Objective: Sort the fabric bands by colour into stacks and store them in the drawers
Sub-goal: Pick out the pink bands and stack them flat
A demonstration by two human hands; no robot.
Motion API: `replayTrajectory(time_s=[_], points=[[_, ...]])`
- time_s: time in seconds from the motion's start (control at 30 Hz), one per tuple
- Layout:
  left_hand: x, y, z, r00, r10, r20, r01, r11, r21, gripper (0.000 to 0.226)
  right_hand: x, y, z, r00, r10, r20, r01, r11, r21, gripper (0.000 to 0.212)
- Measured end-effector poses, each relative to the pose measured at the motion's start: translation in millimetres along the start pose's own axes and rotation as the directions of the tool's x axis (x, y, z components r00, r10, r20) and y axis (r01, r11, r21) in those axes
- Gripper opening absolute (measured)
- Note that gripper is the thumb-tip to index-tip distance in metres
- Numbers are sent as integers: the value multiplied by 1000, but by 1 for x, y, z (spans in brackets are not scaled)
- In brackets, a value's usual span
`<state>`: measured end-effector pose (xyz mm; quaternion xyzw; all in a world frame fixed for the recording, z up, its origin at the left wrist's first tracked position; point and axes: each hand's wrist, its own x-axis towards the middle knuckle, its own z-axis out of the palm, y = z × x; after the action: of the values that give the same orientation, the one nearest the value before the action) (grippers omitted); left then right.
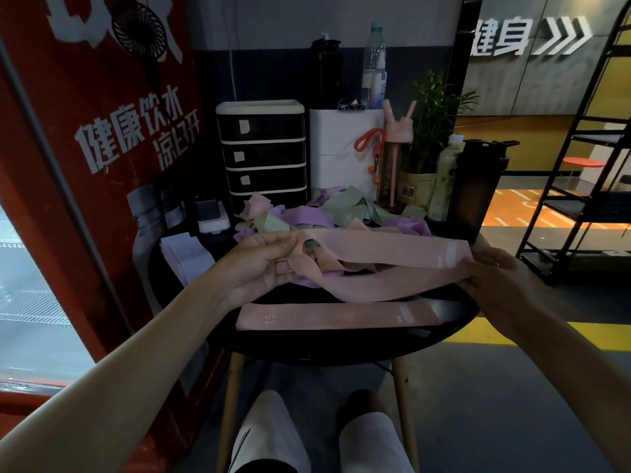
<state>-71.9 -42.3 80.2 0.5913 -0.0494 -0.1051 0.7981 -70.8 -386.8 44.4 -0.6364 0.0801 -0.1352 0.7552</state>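
I'm looking down through the head camera, and both hands are working one pink band [386, 254], holding it stretched out flat above the round black table [341, 349]. The left hand [263, 264] is gripping the band's left end, thumb on top and fingers curled under the fabric. The right hand [495, 271] is pinching the right end, just beside the pale printed label. The band's lower loop is sagging toward the tabletop between the two hands.

Right below it, at the near edge of the table, a flat pink stack [338, 315] is lying squared up, its top band reading 15. Behind the held band, a loose pile of bands [307, 213] in lilac, green and pink is sitting jumbled in the middle of the table. A pale flat stack [186, 257] is lying at the left edge; I can't tell for sure what it is.

The dark drawer unit [263, 151] is standing at the back of the table behind the pile, its visible drawers closed and each carrying a small pale tag. Next to it I'm seeing a white box [341, 148], a pink bottle [392, 158], a potted plant [433, 124] and a dark shaker [478, 186].
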Motion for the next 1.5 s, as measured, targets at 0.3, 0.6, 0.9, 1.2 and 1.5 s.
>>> replayTrajectory(time_s=[0.3, 0.6, 0.9, 1.2, 1.5], points=[[0, 0, -10, 988, 105, -116, -63, 946, 318, 21, -17, -10, 13, 980, 97, 172, -110, 991, 70, 15], [-10, -5, -34, 982, 185, -43, -126, 803, 582, 41, -17, 1, 16, 984, 128, 127, -94, 965, -244, 25], [-30, -38, -41, 958, 281, -49, -133, 590, 796, 42, -31, 12, 19, 985, 6, 173, 86, 849, -522, 29], [-40, -41, -49, 925, 378, -41, -224, 629, 745, 45, -35, 8, 17, 984, -9, 176, 100, 853, -512, 27], [-42, -51, -64, 883, 466, -57, -261, 590, 764, 40, -35, 13, 19, 978, -44, 202, 157, 796, -584, 29]])
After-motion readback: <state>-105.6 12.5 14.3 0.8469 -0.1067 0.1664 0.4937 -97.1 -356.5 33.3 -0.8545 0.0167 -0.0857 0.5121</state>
